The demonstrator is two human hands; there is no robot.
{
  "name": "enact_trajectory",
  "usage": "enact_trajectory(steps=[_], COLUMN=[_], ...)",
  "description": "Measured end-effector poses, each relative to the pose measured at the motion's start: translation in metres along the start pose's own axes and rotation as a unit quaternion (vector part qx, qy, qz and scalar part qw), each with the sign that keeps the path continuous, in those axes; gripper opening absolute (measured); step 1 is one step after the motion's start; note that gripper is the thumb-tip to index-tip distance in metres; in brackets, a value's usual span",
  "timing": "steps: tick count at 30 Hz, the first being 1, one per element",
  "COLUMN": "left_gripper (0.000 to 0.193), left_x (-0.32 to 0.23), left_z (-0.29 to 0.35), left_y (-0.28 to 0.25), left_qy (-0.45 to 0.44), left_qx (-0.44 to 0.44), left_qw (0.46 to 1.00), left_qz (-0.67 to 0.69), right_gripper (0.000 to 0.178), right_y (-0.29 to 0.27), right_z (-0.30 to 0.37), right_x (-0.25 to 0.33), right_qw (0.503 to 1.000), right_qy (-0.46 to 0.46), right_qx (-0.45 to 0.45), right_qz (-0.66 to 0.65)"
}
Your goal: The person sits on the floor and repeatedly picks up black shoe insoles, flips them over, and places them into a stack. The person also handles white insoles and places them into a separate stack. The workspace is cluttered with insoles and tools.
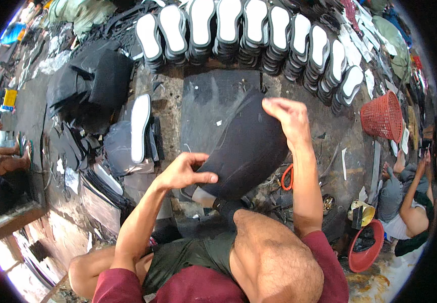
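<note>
A black flexible sheet [248, 146] with a curved outline is held up in front of me above a dark work board [198, 96]. My left hand [188, 171] pinches its near left edge, thumb on top. At the far right corner, my right hand [290, 117] grips the same sheet between thumb and fingers. Just right of the sheet, an orange loop handle [287, 178] shows on the floor; whatever it belongs to is hidden. Left of the board, a white-topped shoe sole [140, 129] with a dark rim lies on a pile of dark pieces.
Several stacks of white-topped soles [228, 22] form an arc at the back. A black sheet heap [92, 81] lies far left. On the right stand a red mesh basket [381, 117] and a red basin [360, 262]. Other people [405, 202] sit at both sides. Scraps litter the floor.
</note>
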State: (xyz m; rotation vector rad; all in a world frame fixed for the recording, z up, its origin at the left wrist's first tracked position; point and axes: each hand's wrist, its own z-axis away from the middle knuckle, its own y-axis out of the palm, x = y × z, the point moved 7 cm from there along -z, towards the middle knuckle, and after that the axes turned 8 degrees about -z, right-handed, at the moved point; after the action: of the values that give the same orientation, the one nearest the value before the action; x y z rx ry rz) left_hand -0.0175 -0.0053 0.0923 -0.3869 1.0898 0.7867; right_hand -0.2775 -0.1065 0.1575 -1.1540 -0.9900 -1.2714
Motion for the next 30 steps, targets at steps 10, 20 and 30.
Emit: enact_trajectory(steps=[10, 20, 30], left_gripper=[0.040, 0.066, 0.046], left_x=[-0.025, 0.013, 0.061], left_z=[-0.011, 0.080, 0.034], left_y=[0.008, -0.119, -0.079], left_qy=[0.060, -0.046, -0.010], left_qx=[-0.132, -0.695, -0.200], left_qw=[0.910, 0.556, 0.962], left_qz=[0.388, -0.454, 0.183], right_gripper=[0.065, 0.039, 0.075], right_y=[0.049, 0.037, 0.055], right_z=[0.065, 0.033, 0.022], right_x=[0.012, -0.018, -0.045], right_qw=[0.921, 0.993, 0.973], right_qy=[-0.286, -0.100, -0.106], right_qx=[0.010, -0.033, 0.061], right_qz=[0.265, -0.043, -0.198])
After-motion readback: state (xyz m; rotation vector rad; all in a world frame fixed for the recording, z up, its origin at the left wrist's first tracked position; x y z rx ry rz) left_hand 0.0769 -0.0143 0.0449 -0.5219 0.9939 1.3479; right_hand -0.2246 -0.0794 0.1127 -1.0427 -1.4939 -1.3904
